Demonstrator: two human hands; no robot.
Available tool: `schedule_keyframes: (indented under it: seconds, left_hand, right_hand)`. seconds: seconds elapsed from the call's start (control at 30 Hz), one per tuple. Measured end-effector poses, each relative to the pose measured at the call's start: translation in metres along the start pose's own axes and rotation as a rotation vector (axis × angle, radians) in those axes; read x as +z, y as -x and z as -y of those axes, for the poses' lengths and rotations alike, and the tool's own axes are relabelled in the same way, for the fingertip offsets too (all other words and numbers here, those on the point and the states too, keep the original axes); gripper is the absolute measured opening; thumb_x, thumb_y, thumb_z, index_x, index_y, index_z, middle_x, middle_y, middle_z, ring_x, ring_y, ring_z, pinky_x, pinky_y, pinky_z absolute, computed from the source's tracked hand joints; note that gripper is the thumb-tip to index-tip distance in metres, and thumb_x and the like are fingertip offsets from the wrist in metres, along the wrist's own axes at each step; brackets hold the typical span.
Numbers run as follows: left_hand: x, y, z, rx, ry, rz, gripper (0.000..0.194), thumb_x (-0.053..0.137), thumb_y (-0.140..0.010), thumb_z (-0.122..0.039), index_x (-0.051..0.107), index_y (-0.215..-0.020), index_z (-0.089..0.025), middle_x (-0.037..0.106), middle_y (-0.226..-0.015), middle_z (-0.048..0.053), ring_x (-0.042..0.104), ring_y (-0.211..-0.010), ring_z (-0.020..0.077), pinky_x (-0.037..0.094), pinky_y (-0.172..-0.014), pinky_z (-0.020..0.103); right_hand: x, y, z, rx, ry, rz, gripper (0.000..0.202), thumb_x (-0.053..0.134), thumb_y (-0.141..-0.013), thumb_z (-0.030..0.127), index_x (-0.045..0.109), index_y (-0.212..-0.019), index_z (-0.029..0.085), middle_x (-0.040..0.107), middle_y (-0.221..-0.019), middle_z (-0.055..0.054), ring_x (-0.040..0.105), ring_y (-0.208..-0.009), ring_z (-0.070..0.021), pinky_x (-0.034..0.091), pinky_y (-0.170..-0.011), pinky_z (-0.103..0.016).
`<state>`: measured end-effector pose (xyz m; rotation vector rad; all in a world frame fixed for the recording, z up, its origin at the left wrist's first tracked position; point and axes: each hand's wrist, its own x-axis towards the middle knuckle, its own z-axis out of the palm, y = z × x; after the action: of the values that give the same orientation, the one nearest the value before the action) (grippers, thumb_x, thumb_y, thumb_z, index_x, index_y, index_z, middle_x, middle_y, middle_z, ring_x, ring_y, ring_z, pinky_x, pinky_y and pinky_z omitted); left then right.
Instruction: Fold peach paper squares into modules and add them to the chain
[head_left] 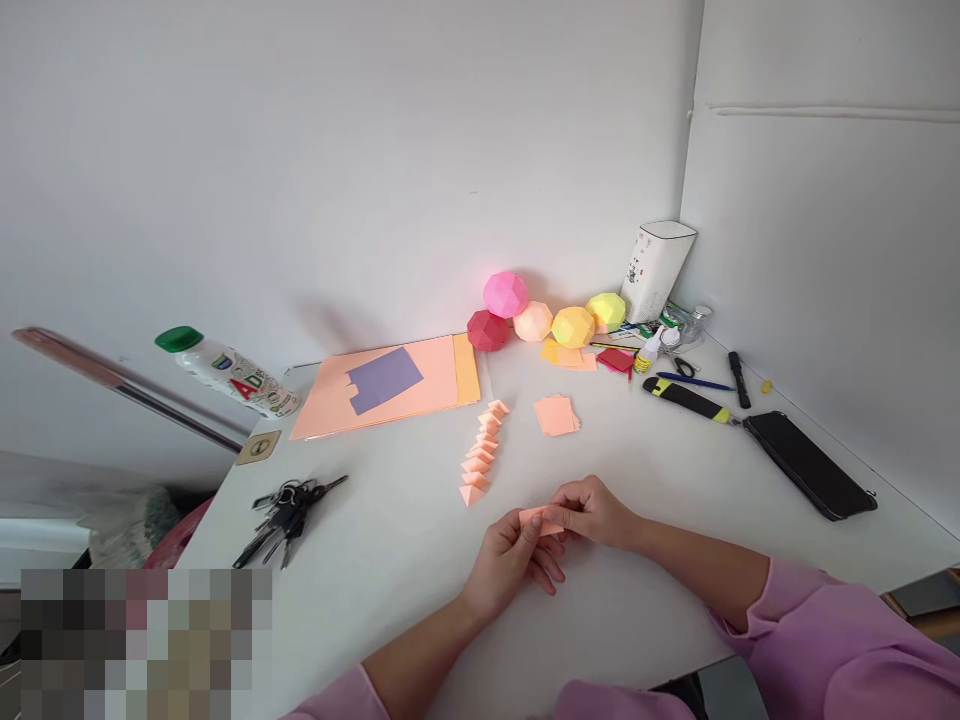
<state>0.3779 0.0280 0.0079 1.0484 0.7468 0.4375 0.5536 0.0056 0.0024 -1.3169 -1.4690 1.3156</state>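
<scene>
Between both hands is a small peach paper piece (531, 518), held near the front of the white table. My left hand (506, 560) pinches it from the left with the thumb on top and the other fingers beneath. From the right, my right hand (589, 510) grips its other end between thumb and fingers. Whether the paper is folded I cannot tell. Just beyond my left hand runs a row of folded peach paper pieces (479, 452). Behind my right hand lies a stack of peach paper squares (556, 415).
Faceted paper balls (505, 295) sit against the wall. Large peach sheets (322, 395) bear a purple paper piece (386, 380). Keys (289, 515) and a bottle (232, 375) are at left. A utility knife (686, 398), glue bottle (646, 353) and black pouch (810, 465) lie right.
</scene>
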Motion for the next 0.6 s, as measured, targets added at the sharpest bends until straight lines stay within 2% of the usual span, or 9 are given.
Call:
schedule_keyframes:
  seconds: [0.3,0.6]
  left_hand:
    - [-0.0003,-0.0005,0.0029,0.037,0.022,-0.035,0.044,0.048,-0.083,-0.050,0.058,-0.103,-0.012,0.059,-0.068,0.002,0.061,-0.048,0.0129,0.051,-0.041,0.024]
    - [0.0003,-0.0009,0.0004,0.024,0.024,-0.035,0.045,0.047,-0.083,-0.051,0.058,-0.100,-0.011,0.060,-0.069,0.004,0.061,-0.048,0.0134,0.050,-0.041,0.024]
  right_hand:
    - [-0.0008,-0.0002,-0.0002,0.026,-0.018,0.043,0.027,0.060,-0.078,0.040,0.056,-0.070,0.015,0.058,-0.056,0.001,0.052,-0.051,-0.0108,0.037,-0.045,-0.020]
    - [-0.0005,0.0000,-0.0038,0.030,-0.013,0.029,0.028,0.059,-0.079,0.041,0.055,-0.069,0.015,0.059,-0.056,0.000,0.051,-0.048,-0.0106,0.037,-0.042,-0.020]
